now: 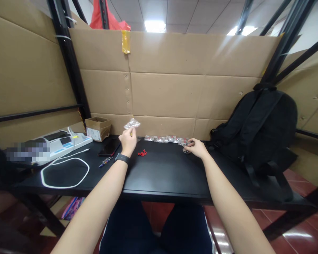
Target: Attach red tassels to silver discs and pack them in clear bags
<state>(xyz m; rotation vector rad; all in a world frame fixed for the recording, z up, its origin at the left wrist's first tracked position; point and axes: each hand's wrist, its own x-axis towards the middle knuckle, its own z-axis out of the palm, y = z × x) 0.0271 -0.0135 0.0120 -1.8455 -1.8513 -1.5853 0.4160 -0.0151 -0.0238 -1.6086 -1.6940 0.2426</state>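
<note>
Brown card (161, 91) stands behind a black desk (164, 180). One clear bag (131, 123) is up off the desk, pinched in the left hand (128, 141). More bags (161, 139) lie in a row at the back. At the row's right end, the right hand (197, 148) is by a small shiny thing (186, 151); I cannot tell if it grips it. Red string (142, 153) lies between the hands.

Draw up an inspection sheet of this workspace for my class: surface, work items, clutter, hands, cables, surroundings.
Surface: black table
Work items: clear bags in a row along the back; red cord nearer the front
Clutter: phone, keychain, open box, backpack
Hands: left hand holds a raised bag; right hand at the row's right end, grip unclear
Cables: white cable looped at left, near a power strip
Surroundings: cardboard panels, black frame
</note>
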